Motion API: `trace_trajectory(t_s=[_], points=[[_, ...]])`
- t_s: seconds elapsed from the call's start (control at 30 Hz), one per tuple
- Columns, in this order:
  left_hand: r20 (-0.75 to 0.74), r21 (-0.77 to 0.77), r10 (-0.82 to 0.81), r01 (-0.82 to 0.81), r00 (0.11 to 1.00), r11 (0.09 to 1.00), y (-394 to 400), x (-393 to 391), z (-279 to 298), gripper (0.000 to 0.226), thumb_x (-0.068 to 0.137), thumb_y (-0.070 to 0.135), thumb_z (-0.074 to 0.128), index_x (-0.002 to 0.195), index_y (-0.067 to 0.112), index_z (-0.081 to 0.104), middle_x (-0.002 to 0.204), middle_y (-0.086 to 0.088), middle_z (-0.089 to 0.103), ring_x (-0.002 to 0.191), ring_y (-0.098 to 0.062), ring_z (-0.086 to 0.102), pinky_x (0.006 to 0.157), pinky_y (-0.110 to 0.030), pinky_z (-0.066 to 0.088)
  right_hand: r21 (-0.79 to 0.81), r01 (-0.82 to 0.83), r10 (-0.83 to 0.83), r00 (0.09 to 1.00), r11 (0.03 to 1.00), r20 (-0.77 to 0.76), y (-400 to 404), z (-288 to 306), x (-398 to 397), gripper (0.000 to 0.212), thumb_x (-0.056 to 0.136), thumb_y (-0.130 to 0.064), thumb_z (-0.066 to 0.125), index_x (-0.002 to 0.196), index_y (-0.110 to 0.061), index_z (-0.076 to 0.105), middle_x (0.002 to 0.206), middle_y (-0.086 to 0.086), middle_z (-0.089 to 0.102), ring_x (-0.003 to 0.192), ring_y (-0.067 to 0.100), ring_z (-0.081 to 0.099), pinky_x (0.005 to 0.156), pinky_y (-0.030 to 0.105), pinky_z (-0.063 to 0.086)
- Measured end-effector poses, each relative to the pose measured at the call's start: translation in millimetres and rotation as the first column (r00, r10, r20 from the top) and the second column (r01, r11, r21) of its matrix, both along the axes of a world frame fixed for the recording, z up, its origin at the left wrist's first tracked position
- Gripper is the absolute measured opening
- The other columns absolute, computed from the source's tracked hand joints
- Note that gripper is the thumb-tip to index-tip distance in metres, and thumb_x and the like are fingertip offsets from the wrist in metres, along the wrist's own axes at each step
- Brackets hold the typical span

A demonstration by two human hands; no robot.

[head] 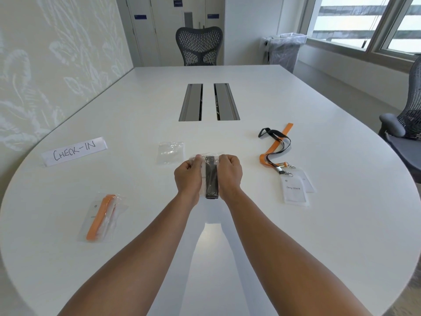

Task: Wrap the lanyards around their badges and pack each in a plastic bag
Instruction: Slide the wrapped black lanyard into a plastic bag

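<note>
A badge wrapped in a black lanyard (211, 179) sits inside a clear plastic bag in the middle of the white table (273, 236). My left hand (188, 177) grips the bag's left side and my right hand (230, 175) grips its right side, both with fingers curled at the bag's far edge. At the left lies a bagged badge with an orange lanyard (102, 216). To the right lie two loose badges (295, 189) with a black lanyard (276, 142) and an orange lanyard (273, 148) unwound. Empty plastic bags (170, 151) lie just beyond my left hand.
A paper sign reading CHECK-IN (75, 151) lies at the far left. Two cable slots (209, 101) are set in the table's middle. Office chairs stand at the far end (198, 45) and at the right (407, 124). A lined bin (283, 51) stands by the window.
</note>
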State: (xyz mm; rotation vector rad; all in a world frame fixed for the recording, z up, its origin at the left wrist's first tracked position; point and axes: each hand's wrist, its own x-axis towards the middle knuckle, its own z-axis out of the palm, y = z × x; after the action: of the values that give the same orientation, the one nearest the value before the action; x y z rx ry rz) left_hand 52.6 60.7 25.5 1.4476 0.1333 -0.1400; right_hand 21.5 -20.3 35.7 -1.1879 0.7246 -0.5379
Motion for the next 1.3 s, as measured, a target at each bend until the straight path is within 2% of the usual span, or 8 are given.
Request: trace_trajectory(t_s=[0.23,0.3,0.43,0.67,0.87,1.0,1.1,1.3], points=[[0.026,0.017,-0.013,0.012,1.000,1.000,0.0,0.0,0.0,0.032,0.093,0.038,0.068,0.071,0.015,0.067,0.059,0.008,0.062,0.055,-0.010,0.056,0.054,-0.023,0.049,-0.031,0.028,-0.028,1.000,0.999,0.001,-1.0,1.1,0.0,0.012,0.088,-0.016,0.045,0.087,-0.015,0.057,0.092,0.001,0.061,0.077,0.016,0.055,0.071,0.036,0.051],[0.019,0.012,-0.008,0.007,1.000,1.000,0.6,1.2,-0.3,0.032,0.093,0.038,0.068,0.073,0.013,0.067,0.063,0.006,0.063,0.058,-0.012,0.057,0.055,-0.024,0.050,-0.027,-0.006,0.006,1.000,1.000,-0.019,-1.0,-0.1,-0.1,0.012,0.089,-0.018,0.047,0.089,-0.014,0.058,0.095,0.003,0.063,0.078,0.017,0.057,0.073,0.037,0.053],[0.000,0.001,-0.021,0.021,1.000,1.000,1.4,2.1,-1.4,0.032,0.092,0.037,0.069,0.086,0.006,0.071,0.073,0.000,0.064,0.066,-0.017,0.058,0.062,-0.029,0.051,0.008,-0.125,0.126,0.991,0.992,-0.036,-1.3,-2.8,-2.4,0.018,0.089,-0.030,0.056,0.083,-0.012,0.055,0.084,0.002,0.060,0.070,0.017,0.057,0.060,0.030,0.049],[-0.009,-0.010,-0.030,0.030,1.000,1.000,3.8,2.2,-4.4,0.036,0.091,0.037,0.069,0.091,0.001,0.070,0.076,-0.001,0.065,0.067,-0.016,0.059,0.060,-0.027,0.052,-0.019,-0.091,0.090,0.995,0.996,-0.036,1.8,-5.8,-2.0,0.011,0.089,-0.023,0.053,0.087,-0.012,0.056,0.085,0.001,0.060,0.073,0.017,0.056,0.066,0.033,0.050],[-0.054,-0.085,-0.034,0.029,0.998,0.996,4.8,-0.2,-1.4,0.023,0.085,0.035,0.071,0.074,0.015,0.067,0.069,0.000,0.062,0.063,-0.017,0.056,0.062,-0.031,0.048,-0.042,-0.063,0.061,0.998,0.997,-0.029,3.8,-6.1,0.0,0.010,0.091,-0.021,0.052,0.093,-0.013,0.057,0.090,0.000,0.061,0.076,0.015,0.057,0.067,0.030,0.050],[-0.056,-0.108,-0.004,-0.002,0.998,0.994,3.5,-0.4,0.6,0.018,0.084,0.031,0.071,0.074,0.016,0.067,0.061,0.007,0.056,0.052,-0.008,0.050,0.049,-0.018,0.044,-0.063,-0.055,0.053,0.998,0.996,-0.031,3.9,-7.0,0.6,0.010,0.092,-0.022,0.052,0.092,-0.014,0.057,0.090,-0.001,0.061,0.077,0.015,0.057,0.073,0.034,0.052],[-0.049,-0.101,0.021,-0.026,0.999,0.995,2.9,0.1,-1.0,0.020,0.086,0.032,0.069,0.074,0.017,0.061,0.062,0.005,0.051,0.055,-0.010,0.046,0.052,-0.021,0.043,-0.064,-0.058,0.057,0.998,0.996,-0.026,3.4,-6.8,0.7,0.010,0.092,-0.023,0.053,0.093,-0.014,0.057,0.091,-0.001,0.061,0.078,0.016,0.057,0.075,0.034,0.052],[-0.025,-0.079,0.031,-0.032,0.999,0.996,2.2,0.0,-1.2,0.018,0.087,0.031,0.068,0.076,0.016,0.065,0.059,0.009,0.059,0.053,-0.009,0.053,0.047,-0.019,0.046,-0.027,-0.060,0.060,0.998,0.998,0.001,3.0,-4.8,-0.8,0.008,0.090,-0.020,0.052,0.094,-0.015,0.056,0.091,0.001,0.061,0.077,0.016,0.057,0.071,0.034,0.051]])
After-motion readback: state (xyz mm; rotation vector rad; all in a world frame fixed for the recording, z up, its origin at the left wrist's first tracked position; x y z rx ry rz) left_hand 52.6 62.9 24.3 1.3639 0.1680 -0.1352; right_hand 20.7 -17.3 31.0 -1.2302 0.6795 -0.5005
